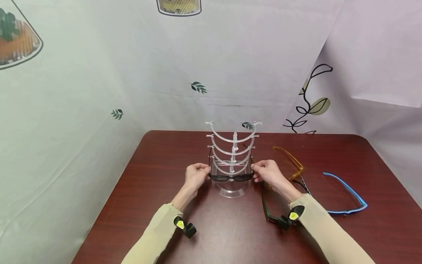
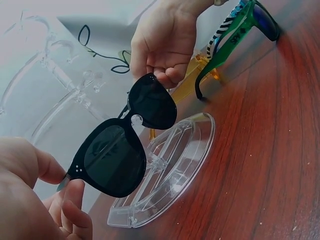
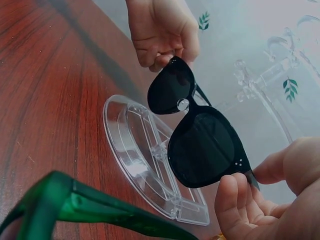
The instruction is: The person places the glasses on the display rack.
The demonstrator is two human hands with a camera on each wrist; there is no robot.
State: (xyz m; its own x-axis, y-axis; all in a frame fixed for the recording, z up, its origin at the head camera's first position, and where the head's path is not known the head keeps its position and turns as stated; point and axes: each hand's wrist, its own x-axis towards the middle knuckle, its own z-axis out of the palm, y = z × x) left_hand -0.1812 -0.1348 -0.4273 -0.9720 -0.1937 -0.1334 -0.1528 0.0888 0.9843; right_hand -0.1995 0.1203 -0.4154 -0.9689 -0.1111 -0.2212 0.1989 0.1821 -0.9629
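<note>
A pair of black sunglasses (image 1: 242,178) sits at the lowest tier of a clear display stand (image 1: 230,193), its bridge against a round clear peg. My left hand (image 1: 196,175) pinches one end of the frame near the hinge. At the opposite end, my right hand (image 1: 268,171) pinches the other hinge between thumb and fingers. Both wrist views show the dark lenses (image 2: 115,160) facing outward, above the stand's curved base (image 3: 135,162). The temples run back past the stand and are partly hidden.
Right of the stand lie yellow glasses (image 1: 291,159), blue glasses (image 1: 349,190) and green sunglasses (image 2: 232,55) with a dark lens. A zebra-striped temple (image 2: 225,30) shows beside the green pair. The stand's upper curved arms (image 1: 234,140) rise behind the hands. A patterned sheet (image 1: 230,73) hangs behind the table.
</note>
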